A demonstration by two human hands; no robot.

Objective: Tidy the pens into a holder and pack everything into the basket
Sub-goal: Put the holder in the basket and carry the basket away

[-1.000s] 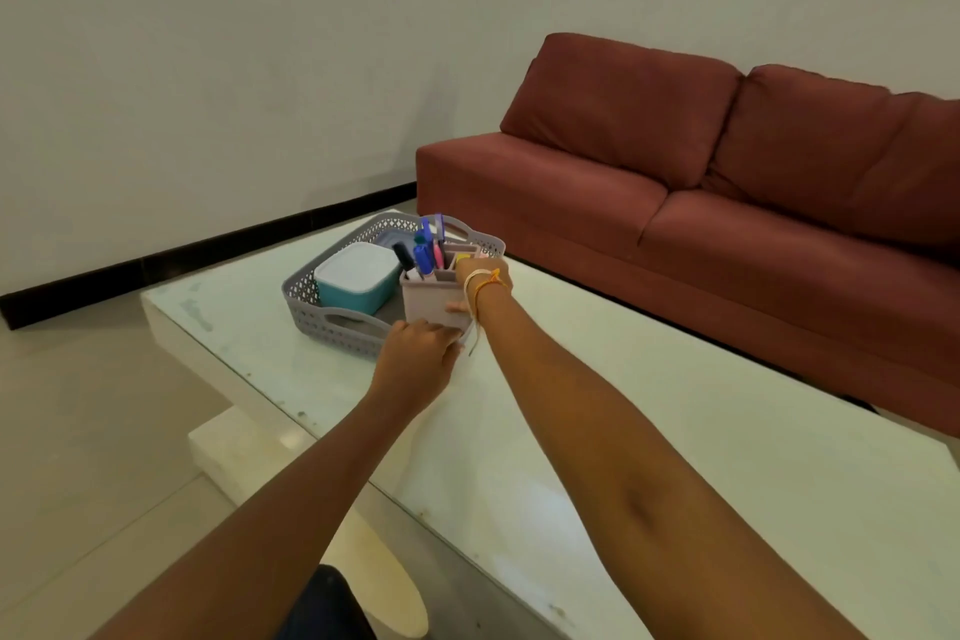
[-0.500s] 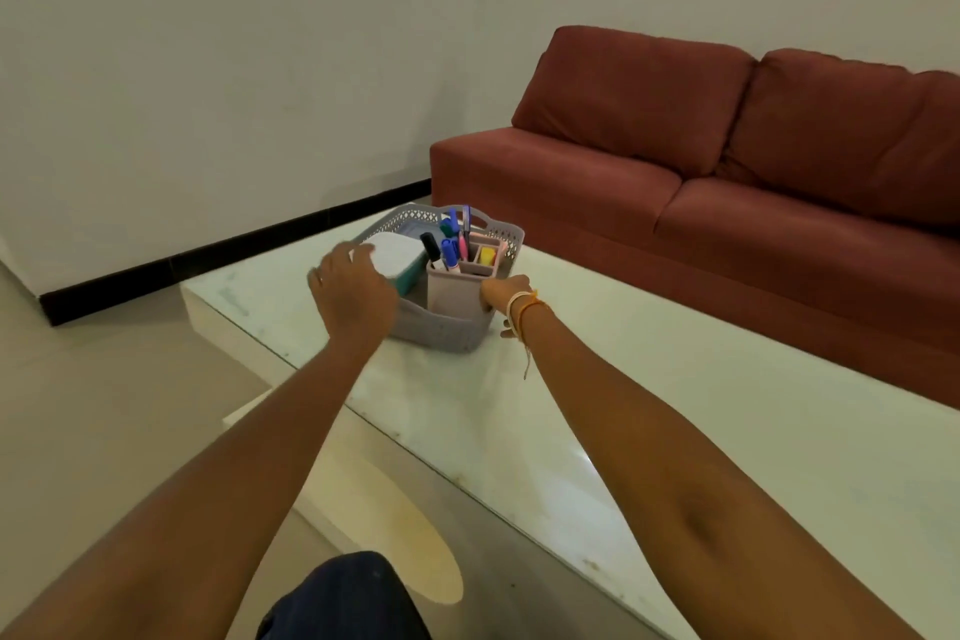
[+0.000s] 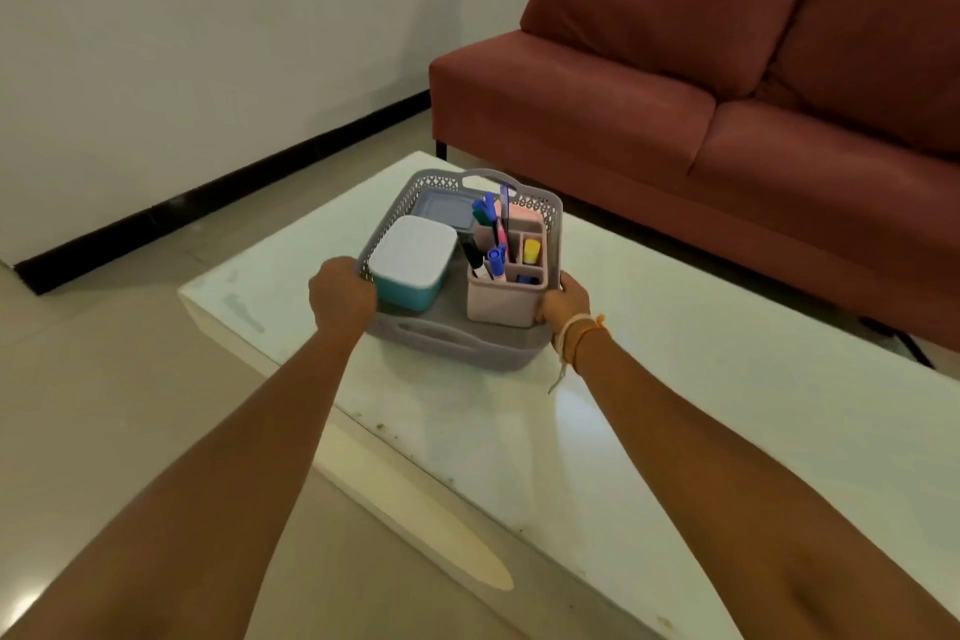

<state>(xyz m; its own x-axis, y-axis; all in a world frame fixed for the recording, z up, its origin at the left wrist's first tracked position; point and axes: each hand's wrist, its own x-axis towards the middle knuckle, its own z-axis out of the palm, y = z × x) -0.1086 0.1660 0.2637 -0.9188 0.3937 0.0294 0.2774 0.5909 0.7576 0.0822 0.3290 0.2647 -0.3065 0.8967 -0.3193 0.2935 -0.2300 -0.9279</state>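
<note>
A grey perforated basket stands on the white table. Inside it on the right is a pale pink pen holder with several pens upright in its compartments. A teal box with a white lid fills the basket's left side, and a grey-blue flat container lies behind it. My left hand grips the basket's left rim. My right hand grips the right rim beside the holder; a cord bracelet is on that wrist.
A dark red sofa stands behind the table on the right. The table's left edge drops to a tiled floor. A white wall with black skirting runs along the left.
My left hand moved from the air to the basket's left rim, and my right hand shifted from the holder to the right rim. The view dropped and came closer.
</note>
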